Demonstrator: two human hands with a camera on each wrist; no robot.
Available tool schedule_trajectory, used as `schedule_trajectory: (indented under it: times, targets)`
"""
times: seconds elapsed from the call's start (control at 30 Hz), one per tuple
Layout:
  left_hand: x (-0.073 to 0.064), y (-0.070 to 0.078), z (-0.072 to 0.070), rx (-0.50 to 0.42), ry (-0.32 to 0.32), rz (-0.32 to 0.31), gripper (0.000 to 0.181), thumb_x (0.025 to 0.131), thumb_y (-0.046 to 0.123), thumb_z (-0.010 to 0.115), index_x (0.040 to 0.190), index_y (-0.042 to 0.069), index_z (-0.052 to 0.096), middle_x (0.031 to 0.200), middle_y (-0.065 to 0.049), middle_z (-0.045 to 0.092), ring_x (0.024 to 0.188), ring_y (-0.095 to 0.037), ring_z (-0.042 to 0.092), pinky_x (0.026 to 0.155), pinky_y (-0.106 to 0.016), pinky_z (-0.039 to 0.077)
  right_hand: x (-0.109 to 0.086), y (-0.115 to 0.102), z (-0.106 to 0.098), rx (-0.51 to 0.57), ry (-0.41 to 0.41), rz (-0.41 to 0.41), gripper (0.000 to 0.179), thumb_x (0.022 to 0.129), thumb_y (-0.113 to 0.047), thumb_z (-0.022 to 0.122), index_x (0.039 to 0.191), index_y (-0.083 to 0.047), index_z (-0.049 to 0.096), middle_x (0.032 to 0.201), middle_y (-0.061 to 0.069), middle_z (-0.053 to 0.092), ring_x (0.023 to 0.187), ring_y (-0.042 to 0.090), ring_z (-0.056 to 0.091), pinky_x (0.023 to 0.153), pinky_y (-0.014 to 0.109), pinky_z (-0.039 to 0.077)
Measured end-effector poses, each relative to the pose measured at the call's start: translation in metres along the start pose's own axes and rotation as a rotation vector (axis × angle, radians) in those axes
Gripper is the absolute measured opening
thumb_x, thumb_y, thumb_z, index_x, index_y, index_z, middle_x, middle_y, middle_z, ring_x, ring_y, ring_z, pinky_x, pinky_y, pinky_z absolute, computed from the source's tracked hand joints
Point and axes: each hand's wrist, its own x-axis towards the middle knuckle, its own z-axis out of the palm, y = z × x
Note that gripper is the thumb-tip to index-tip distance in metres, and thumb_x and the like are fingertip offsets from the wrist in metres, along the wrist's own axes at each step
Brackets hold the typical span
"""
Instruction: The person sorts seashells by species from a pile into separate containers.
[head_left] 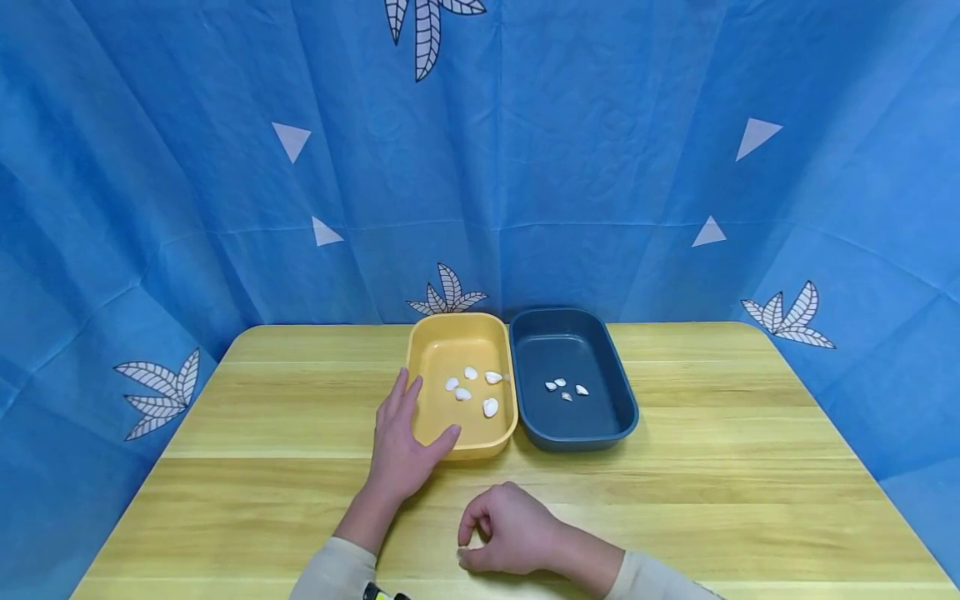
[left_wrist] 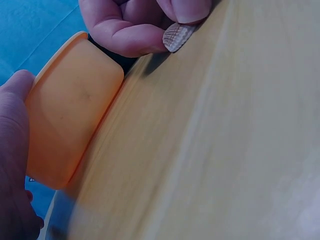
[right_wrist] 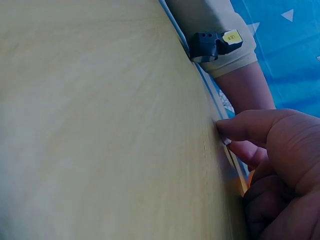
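Observation:
My left hand [head_left: 400, 450] rests at the near left corner of a yellow tray [head_left: 438, 346], its fingers stretched along the left side and the thumb at the near rim. Several white shells [head_left: 462, 394] lie in that tray. Close over the table in front, my right hand [head_left: 519, 531] pinches a small ribbed seashell [left_wrist: 177, 37] between thumb and forefinger. The left wrist view shows the shell's ribs plainly; most of it is hidden by fingers in the right wrist view. Touching the yellow tray's right side is a dark blue tray [head_left: 573, 442] with several smaller shells [head_left: 566, 397].
Both trays stand at the back middle of a wooden table [head_left: 712, 467], near its far edge. A blue curtain [head_left: 562, 167] with leaf and triangle prints hangs behind and along the sides. A small black device [right_wrist: 205, 46] is strapped over the left sleeve.

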Motion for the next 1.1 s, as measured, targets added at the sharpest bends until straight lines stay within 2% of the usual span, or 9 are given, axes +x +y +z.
schedule_trajectory:
  times: [0.37, 0.47, 0.7, 1.1]
  targets:
    - [-0.0005, 0.0002, 0.0, -0.006, 0.002, 0.009, 0.089, 0.083, 0.05, 0.076, 0.155, 0.013, 0.037, 0.166, 0.004, 0.012, 0.146, -0.03, 0.019, 0.11, -0.058, 0.028, -0.0003, 0.0011, 0.0008, -0.011, 0.035, 0.022, 0.021, 0.074, -0.025, 0.087, 0.07, -0.028, 0.067, 0.049, -0.022, 0.043, 0.049, -0.006, 0.046, 0.048, 0.017, 0.042]
    - [-0.0008, 0.0006, -0.0002, -0.006, 0.0, 0.009, 0.09, 0.083, 0.05, 0.076, 0.155, 0.013, 0.037, 0.166, 0.005, 0.011, 0.146, -0.03, 0.018, 0.111, -0.058, 0.027, -0.0002, 0.0015, -0.0004, 0.005, 0.021, 0.011, 0.019, 0.074, -0.025, 0.088, 0.072, -0.027, 0.069, 0.049, -0.022, 0.042, 0.049, -0.006, 0.045, 0.05, 0.016, 0.043]
    - [-0.0006, 0.0019, -0.0006, 0.008, -0.005, 0.002, 0.091, 0.084, 0.051, 0.075, 0.156, 0.014, 0.035, 0.166, 0.005, 0.01, 0.146, -0.03, 0.018, 0.111, -0.059, 0.027, 0.0002, 0.0044, -0.0053, 0.039, -0.052, -0.078, 0.018, 0.074, -0.011, 0.086, 0.084, -0.022, 0.075, 0.05, -0.019, 0.037, 0.05, -0.007, 0.04, 0.053, 0.015, 0.043]
    - [-0.002, 0.0025, 0.0007, 0.005, -0.003, -0.005, 0.091, 0.083, 0.052, 0.075, 0.156, 0.013, 0.035, 0.166, 0.005, 0.011, 0.146, -0.029, 0.018, 0.111, -0.058, 0.028, 0.0008, 0.0052, -0.0044, 0.022, -0.051, -0.052, 0.015, 0.076, -0.015, 0.085, 0.08, -0.023, 0.073, 0.051, -0.021, 0.039, 0.052, -0.006, 0.042, 0.054, 0.014, 0.043]
